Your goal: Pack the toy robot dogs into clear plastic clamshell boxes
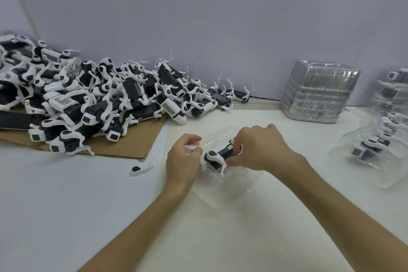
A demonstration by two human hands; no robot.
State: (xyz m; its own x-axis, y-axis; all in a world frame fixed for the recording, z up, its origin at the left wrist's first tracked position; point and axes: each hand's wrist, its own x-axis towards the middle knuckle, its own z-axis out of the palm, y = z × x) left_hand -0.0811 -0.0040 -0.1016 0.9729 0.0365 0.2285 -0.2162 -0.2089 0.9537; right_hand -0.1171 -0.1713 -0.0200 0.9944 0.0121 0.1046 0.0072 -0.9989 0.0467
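Note:
A black and white toy robot dog (217,155) lies in an open clear clamshell box (220,181) at the middle of the white table. My right hand (258,148) grips the dog's rear end from the right. My left hand (184,157) pinches the clear box's left edge beside the dog's head. The box's lid half lies flat toward me. A big heap of loose toy dogs (88,97) covers the back left, on a sheet of brown cardboard (123,146).
A stack of empty clear clamshell boxes (320,93) stands at the back right by the wall. Packed boxes with dogs (379,141) pile up at the right edge. A loose white leg piece (141,168) lies left of my left hand.

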